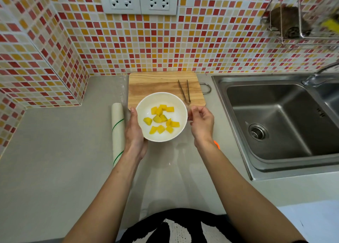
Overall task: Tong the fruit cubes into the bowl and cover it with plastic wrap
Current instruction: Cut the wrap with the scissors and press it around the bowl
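A white bowl holding several yellow fruit cubes sits at the near edge of a wooden cutting board. My left hand grips the bowl's left side, thumb on the rim. At the right rim, my right hand has its fingertips pinched together on what looks like an edge of clear plastic wrap. A faint glossy film lies on the counter just in front of the bowl. The plastic wrap roll lies left of the bowl. Metal tongs rest on the board's right part, untouched.
A steel sink with a tap fills the right side. Tiled walls stand behind and to the left, with two sockets above. A wire rack hangs at upper right. Something small and orange peeks from behind my right wrist.
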